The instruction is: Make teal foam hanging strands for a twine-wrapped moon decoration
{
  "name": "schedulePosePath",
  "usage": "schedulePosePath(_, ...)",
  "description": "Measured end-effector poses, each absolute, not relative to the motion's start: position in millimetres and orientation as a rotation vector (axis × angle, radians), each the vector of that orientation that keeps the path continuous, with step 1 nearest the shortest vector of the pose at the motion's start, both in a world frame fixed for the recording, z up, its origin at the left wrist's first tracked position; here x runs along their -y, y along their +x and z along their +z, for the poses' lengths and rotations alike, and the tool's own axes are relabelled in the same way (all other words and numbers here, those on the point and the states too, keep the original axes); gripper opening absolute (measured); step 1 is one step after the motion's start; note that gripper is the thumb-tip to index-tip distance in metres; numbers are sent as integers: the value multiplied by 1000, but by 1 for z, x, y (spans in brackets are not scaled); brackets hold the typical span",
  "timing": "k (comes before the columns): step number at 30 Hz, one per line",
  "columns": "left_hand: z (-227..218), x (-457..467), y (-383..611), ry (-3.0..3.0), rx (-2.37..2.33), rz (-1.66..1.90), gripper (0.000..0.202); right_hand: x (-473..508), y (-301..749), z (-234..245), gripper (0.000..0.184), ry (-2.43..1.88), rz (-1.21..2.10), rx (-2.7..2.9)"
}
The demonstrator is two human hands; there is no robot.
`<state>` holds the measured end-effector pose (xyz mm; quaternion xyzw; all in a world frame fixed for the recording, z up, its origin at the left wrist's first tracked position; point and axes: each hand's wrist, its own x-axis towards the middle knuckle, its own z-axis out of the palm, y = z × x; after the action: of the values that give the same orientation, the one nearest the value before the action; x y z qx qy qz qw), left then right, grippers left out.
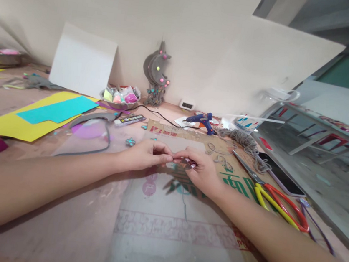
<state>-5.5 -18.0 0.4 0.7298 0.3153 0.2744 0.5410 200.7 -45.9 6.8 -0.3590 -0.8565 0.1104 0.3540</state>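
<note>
My left hand [146, 154] and my right hand [202, 170] meet over the plastic-covered cardboard, thumb and fingers pinched together on each. What the joined fingertips hold is too small and hidden to name. Tucked in my right hand is a small maroon-and-white patterned thing [191, 163], mostly covered by the fingers. A thin grey-blue thread [184, 203] lies below the hands. Just beyond my left hand rests a small teal flower-shaped piece [130, 142]. Scissors [280, 202] with red and yellow handles lie right of my right hand, blades partly spread.
A blue glue gun [201, 120], grey yarn [244, 143] and a phone [283, 175] lie behind and right. A grey moon ornament [157, 68] hangs at the wall beside a bowl [120, 103] of coloured packets. Turquoise paper [57, 109] lies on yellow paper [14, 127] at left.
</note>
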Motion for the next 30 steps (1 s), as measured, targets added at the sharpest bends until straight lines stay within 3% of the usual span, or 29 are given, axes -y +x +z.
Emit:
schedulePosePath(4,1,18,-5,1753,-747,636,22,47,199,8,23,-965,267,2199)
schedulePosePath(16,3,20,-5,1928,-828,670,18,46,201,5,32,-1009,260,2224)
schedulePosePath(27,3,23,-6,2174,-882,749,19,47,198,5,10,-1060,263,2261)
schedulePosePath(30,2,22,-7,2239,-827,746,19,47,196,4,15,-1063,267,2277)
